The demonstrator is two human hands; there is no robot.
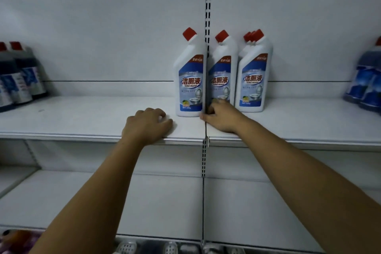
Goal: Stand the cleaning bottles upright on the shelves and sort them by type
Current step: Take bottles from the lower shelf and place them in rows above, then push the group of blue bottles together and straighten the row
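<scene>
On the shelf (82,117), right hand (220,116) curled at base of middle bottle (223,68), grip unclear, left hand (147,123) loosely curled, empty.

Upper shelf (82,117), 12 o'clock: three stations of bottles stand upright against the back panel (103,37). The first bottle (190,80) stands just left of the upright post (208,6). The second bottle (222,76) stands just right of it, partly behind the post. The row of bottles (252,80), filed one behind another, stands just beside the second, toward 1 o'clock.

At 9 o'clock, the left-end bottles (18,80) stand in a cluster. The right-end bottles (367,82) stand at 3 o'clock. Both groups are well apart from the centre.

The left hand (147,126) rests on the shelf's front edge, before and left of the first bottle. The right hand (221,116) lies on the shelf with its fingers (215,102) at the second bottle's foot.

The lower shelf (165,202) lies beneath, at 6 o'clock.
</scene>
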